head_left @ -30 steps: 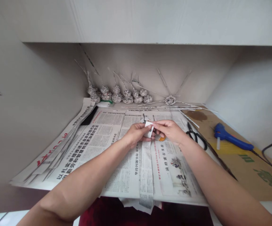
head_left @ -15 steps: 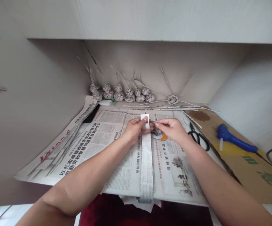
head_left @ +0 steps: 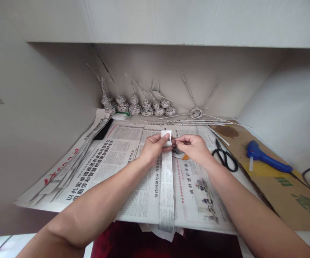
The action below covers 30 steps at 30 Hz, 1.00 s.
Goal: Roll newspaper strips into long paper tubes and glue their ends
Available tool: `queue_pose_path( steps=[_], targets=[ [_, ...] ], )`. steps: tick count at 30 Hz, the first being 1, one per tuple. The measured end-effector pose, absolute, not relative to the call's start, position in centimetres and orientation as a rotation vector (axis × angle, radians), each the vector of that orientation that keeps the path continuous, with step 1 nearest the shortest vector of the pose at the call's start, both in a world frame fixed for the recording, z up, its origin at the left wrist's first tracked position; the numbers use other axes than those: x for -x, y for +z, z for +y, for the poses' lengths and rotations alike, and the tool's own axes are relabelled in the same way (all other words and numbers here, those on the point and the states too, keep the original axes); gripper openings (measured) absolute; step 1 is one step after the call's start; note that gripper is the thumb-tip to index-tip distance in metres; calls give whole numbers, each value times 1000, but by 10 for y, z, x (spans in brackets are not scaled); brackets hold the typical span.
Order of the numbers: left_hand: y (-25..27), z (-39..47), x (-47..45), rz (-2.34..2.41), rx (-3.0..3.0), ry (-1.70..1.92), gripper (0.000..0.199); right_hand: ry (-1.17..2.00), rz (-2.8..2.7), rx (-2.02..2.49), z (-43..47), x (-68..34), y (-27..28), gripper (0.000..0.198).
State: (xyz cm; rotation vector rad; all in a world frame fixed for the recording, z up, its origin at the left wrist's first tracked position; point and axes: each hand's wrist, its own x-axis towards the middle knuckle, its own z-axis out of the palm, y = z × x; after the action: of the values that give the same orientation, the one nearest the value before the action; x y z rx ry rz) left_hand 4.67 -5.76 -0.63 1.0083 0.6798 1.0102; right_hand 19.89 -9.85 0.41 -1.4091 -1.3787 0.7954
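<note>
A long strip of newspaper (head_left: 166, 182) runs from my fingers down over the table's front edge. My left hand (head_left: 155, 146) grips its upper end, thumb on top and fingers beneath. Close to the strip's right side, my right hand (head_left: 192, 146) is closed in a pinch. Something thin and dark shows at those fingertips, too small to name. Below them lies a roundish item with an orange edge (head_left: 185, 156), partly covered by my hands.
Printed newspaper sheets (head_left: 117, 143) cover the tabletop. Black-handled scissors (head_left: 226, 159) and a blue glue gun (head_left: 269, 159) lie to the right, the gun on cardboard (head_left: 286, 200). Several woven paper gourds (head_left: 135, 105), paper sticks (head_left: 187, 123) and a woven starter with spokes (head_left: 196, 113) are along the back.
My left hand keeps its hold on the strip. The right fingertips have shifted very slightly beside it, and the whole view has moved a little.
</note>
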Motion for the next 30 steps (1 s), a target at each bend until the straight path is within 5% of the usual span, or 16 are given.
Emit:
queue_pose_path(
  steps=[12, 18, 30],
  targets=[
    [-2, -69, -48, 646, -1152, 1061, 29, 387, -1257, 1606, -97, -207, 4, 16],
    [0, -52, -41, 611, -840, 990, 21, 797, -1133, 1387, -95, -215, 12, 28],
    [-2, -51, -41, 617, -842, 946, 18, 908, -1210, 1298, -96, -214, 11, 25]
  ],
)
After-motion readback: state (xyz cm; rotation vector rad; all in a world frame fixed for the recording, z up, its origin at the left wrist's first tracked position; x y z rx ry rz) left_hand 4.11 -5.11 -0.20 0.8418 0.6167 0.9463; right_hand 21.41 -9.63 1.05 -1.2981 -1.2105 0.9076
